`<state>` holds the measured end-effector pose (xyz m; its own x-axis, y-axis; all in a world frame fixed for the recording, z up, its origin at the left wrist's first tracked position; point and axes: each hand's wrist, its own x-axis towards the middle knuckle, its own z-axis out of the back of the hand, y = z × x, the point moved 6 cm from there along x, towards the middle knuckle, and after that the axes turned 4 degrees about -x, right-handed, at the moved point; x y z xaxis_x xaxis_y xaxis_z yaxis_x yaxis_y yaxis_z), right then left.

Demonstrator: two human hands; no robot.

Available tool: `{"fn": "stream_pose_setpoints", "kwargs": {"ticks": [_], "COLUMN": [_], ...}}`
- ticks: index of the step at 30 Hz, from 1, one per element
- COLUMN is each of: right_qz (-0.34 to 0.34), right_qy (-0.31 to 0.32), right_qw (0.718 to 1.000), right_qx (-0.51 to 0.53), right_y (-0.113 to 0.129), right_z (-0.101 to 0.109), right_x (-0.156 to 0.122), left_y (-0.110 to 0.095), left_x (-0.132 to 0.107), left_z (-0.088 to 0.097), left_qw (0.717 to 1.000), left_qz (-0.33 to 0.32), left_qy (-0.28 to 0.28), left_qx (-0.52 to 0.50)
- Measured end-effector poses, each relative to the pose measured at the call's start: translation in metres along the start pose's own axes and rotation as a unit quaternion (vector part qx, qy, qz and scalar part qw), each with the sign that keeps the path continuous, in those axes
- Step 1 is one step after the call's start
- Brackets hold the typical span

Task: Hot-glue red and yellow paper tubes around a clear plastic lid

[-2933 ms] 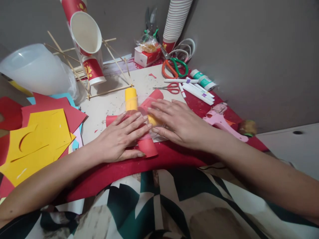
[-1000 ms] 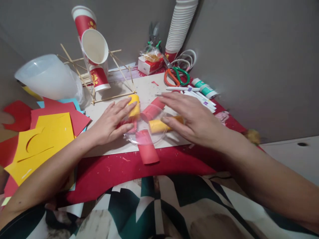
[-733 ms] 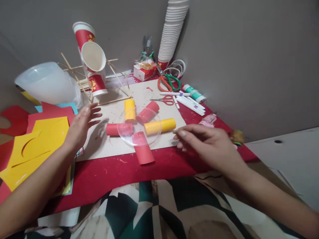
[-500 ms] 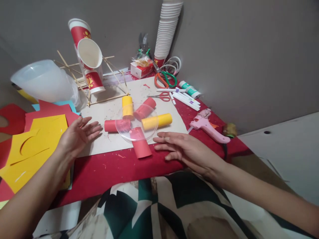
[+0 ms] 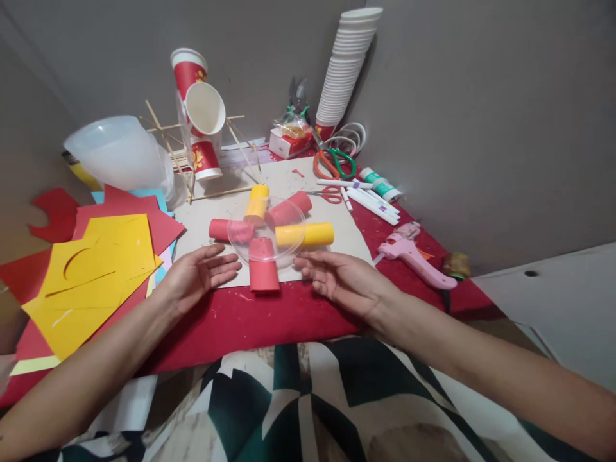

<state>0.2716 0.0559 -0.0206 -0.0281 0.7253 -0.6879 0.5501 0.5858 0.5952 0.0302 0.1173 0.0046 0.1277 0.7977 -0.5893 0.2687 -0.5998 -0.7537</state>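
Several rolled paper tubes lie in a star on a beige board: yellow tubes, a pink-red tube nearest me, others red. A clear plastic disc rests over their inner ends. My left hand lies palm up, fingers spread, just left of the nearest tube and holds nothing. My right hand lies palm up to the right of that tube, fingers open and empty. Neither hand touches the tubes.
Yellow and red paper sheets pile at the left. Behind stand paper cups on a stick frame, a translucent tub, a tall cup stack, scissors and glue sticks. A pink glue gun lies right.
Both hands lifted off the disc and tubes, drew back toward me and turned palm up on either side of the nearest tube. The tube star stays in place.
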Motion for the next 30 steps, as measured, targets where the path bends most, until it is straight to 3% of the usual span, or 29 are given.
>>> {"fn": "stream_pose_setpoints", "kwargs": {"ticks": [6, 13, 21, 26, 30], "right_qz": [0.005, 0.058, 0.128, 0.169, 0.339], "right_qy": [0.039, 0.088, 0.139, 0.144, 0.016], "right_qw": [0.999, 0.993, 0.980, 0.963, 0.910], "right_qx": [-0.033, -0.052, -0.067, -0.154, -0.237], "right_y": [-0.002, 0.005, 0.009, 0.024, 0.069], "right_z": [-0.019, -0.029, -0.037, -0.019, 0.019], "right_x": [0.015, 0.018, 0.015, -0.002, -0.037], "left_y": [0.006, 0.010, -0.001, -0.030, -0.044], "left_x": [0.009, 0.009, 0.021, 0.017, 0.012], "left_z": [-0.011, -0.028, -0.054, -0.060, -0.060], "left_qw": [0.999, 0.994, 0.988, 0.978, 0.967], "left_qz": [0.023, 0.043, -0.011, -0.116, -0.175], "left_qy": [0.042, 0.093, 0.134, 0.162, 0.186], "left_qx": [-0.012, -0.041, -0.073, -0.055, 0.000]}}
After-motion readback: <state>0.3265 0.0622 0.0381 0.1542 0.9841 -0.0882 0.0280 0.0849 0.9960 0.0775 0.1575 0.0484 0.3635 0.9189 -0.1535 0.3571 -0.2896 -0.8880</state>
